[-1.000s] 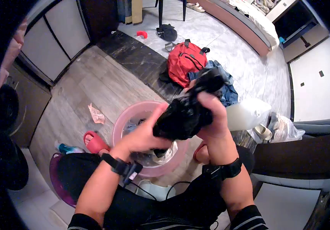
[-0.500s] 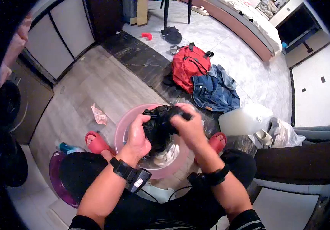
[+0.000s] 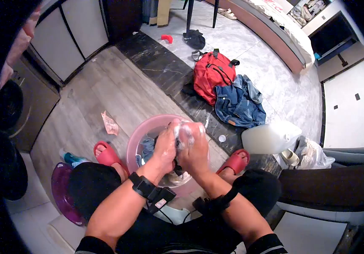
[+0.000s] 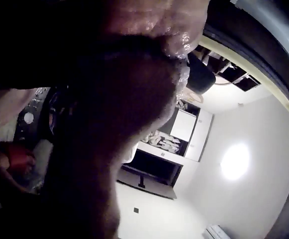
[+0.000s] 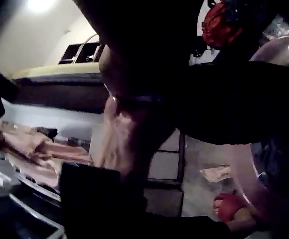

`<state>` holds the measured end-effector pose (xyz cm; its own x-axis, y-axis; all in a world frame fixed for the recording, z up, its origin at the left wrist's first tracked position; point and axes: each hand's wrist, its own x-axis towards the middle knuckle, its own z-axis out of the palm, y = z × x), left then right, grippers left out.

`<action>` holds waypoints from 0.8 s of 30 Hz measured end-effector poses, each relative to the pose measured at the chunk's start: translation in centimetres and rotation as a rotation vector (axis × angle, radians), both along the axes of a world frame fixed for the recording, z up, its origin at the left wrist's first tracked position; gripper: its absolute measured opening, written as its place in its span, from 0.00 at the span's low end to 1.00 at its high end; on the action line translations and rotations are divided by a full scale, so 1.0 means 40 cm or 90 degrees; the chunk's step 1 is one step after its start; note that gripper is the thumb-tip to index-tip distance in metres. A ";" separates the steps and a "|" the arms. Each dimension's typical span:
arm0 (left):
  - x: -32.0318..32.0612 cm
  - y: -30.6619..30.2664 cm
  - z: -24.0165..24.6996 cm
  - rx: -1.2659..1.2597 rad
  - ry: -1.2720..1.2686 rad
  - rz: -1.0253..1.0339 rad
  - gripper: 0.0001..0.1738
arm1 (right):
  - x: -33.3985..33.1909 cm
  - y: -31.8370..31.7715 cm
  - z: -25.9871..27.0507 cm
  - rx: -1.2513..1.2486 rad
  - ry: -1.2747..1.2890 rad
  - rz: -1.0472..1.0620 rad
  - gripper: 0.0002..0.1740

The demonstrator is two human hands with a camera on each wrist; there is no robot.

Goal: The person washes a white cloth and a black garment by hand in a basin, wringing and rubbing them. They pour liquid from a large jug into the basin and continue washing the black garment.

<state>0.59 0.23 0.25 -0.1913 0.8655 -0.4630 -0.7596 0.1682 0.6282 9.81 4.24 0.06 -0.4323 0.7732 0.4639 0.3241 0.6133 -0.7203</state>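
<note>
In the head view, my left hand (image 3: pixel 163 146) and right hand (image 3: pixel 193 148) are pressed together above a pink basin (image 3: pixel 133 131), fingers curled. Between them they grip a wet black cloth (image 3: pixel 176 168), mostly hidden by the palms; its kind does not show. White suds cover the knuckles and fingers. Inside the basin lie a blue denim piece (image 3: pixel 147 148) and a whitish cloth (image 3: pixel 177 178). The left wrist view is dark, with wet, foamy skin along the edge of a hand.
A red backpack (image 3: pixel 213 76) and blue denim garment (image 3: pixel 241 103) lie on the floor ahead. A white plastic jug (image 3: pixel 270 137) stands right of the basin. Red slippers (image 3: pixel 108 154) flank the basin, and a purple basin (image 3: pixel 61 194) leans by the left leg.
The black cloth, earlier lifted and bunched in view above the basin, is now lower and mostly covered by the hands. The hands have come together, and suds now show on them.
</note>
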 end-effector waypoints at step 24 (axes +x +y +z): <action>-0.061 0.005 0.073 -0.042 -0.168 -0.028 0.29 | 0.001 -0.037 0.067 -0.084 -0.003 0.042 0.23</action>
